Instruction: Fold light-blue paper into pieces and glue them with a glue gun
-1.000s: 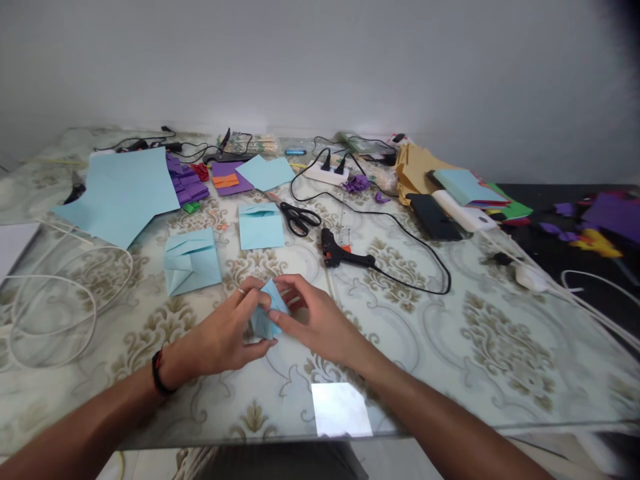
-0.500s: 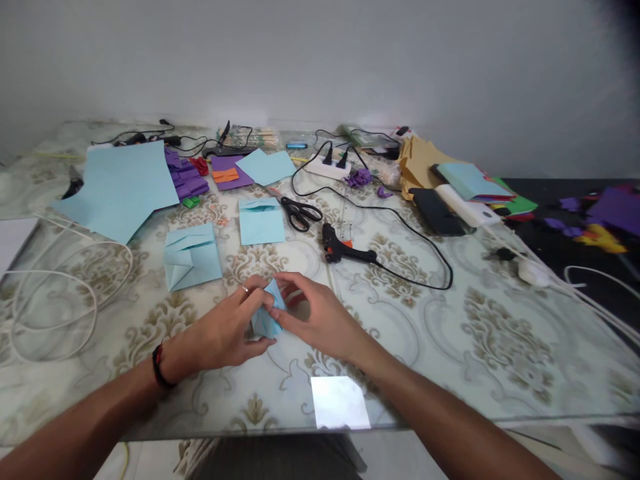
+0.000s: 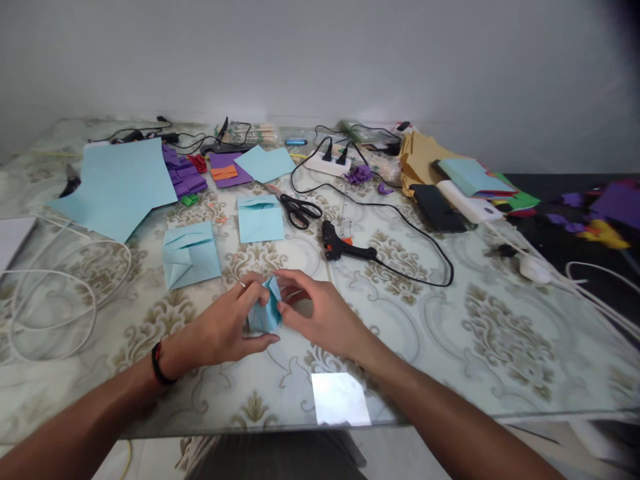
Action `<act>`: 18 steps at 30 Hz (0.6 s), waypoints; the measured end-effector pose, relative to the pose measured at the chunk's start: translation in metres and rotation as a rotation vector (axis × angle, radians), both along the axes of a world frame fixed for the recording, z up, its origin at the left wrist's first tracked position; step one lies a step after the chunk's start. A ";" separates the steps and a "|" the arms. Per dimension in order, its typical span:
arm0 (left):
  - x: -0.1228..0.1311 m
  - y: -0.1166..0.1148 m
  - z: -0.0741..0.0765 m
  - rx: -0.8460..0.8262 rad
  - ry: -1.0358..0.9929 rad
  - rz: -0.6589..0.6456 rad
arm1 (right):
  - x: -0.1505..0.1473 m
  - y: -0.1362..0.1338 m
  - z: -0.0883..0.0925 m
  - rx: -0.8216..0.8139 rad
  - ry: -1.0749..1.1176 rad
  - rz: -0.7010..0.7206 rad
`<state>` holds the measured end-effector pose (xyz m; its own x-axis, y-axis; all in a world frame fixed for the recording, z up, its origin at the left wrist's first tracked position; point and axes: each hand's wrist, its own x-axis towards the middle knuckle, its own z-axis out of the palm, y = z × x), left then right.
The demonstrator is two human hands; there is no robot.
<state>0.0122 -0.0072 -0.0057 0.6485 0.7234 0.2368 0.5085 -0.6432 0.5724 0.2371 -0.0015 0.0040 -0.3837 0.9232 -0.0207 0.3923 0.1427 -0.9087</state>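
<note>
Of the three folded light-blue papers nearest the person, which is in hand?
The nearest piece: the left hand holds it, the right hand at its edge. The far piece, beside the scissors, and the leftmost piece lie untouched on the table.

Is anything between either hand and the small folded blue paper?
Nothing visible: the left hand holds the folded blue paper, and the right hand has its fingers at the paper's edge. The glue gun and scissors lie beyond, clear of both.
</note>
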 end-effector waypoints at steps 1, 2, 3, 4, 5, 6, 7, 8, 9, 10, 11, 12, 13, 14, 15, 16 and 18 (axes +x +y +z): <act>0.000 0.000 0.000 0.003 0.007 0.008 | 0.000 0.000 0.000 -0.003 0.001 -0.003; 0.000 0.001 0.001 0.001 0.018 0.016 | 0.000 0.000 0.000 -0.003 0.004 -0.007; 0.000 0.001 0.001 -0.003 0.029 0.023 | 0.001 0.000 0.000 -0.004 0.010 -0.011; 0.000 0.001 0.002 -0.009 0.038 0.028 | 0.001 0.001 0.000 -0.004 0.018 -0.010; 0.001 0.002 0.004 -0.015 0.044 0.031 | 0.001 0.001 0.001 -0.004 0.025 -0.011; 0.001 0.002 0.005 -0.019 0.048 0.030 | 0.002 0.001 0.001 -0.004 0.030 -0.011; 0.001 0.002 0.006 -0.017 0.044 0.025 | 0.003 0.002 0.001 -0.004 0.032 -0.012; 0.001 0.003 0.008 -0.012 0.038 0.019 | 0.003 0.002 0.002 -0.002 0.031 -0.016; 0.000 0.003 0.009 -0.007 0.031 0.015 | 0.004 0.003 0.002 0.003 0.030 -0.022; 0.000 0.003 0.010 -0.001 0.023 0.014 | 0.004 0.004 0.003 0.009 0.031 -0.030; 0.000 0.003 0.010 0.002 0.017 0.016 | 0.005 0.004 0.003 0.012 0.034 -0.036; -0.001 0.003 0.011 0.002 0.011 0.021 | 0.005 0.005 0.003 0.013 0.038 -0.043; -0.001 0.003 0.012 0.000 0.006 0.025 | 0.005 0.006 0.004 0.012 0.043 -0.050; -0.001 0.003 0.012 -0.002 0.003 0.029 | 0.006 0.007 0.004 0.006 0.049 -0.055; -0.001 0.003 0.013 -0.004 -0.001 0.032 | 0.006 0.007 0.003 -0.005 0.055 -0.059; -0.002 0.003 0.014 -0.006 -0.005 0.034 | 0.006 0.008 0.003 -0.022 0.064 -0.063; -0.001 0.004 0.015 -0.013 -0.012 0.032 | 0.006 0.009 0.002 -0.053 0.086 -0.069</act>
<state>0.0107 -0.0030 0.0093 0.6219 0.7470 0.2352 0.5217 -0.6192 0.5869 0.2430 0.0072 0.0059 -0.3220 0.9459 -0.0401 0.3201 0.0689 -0.9449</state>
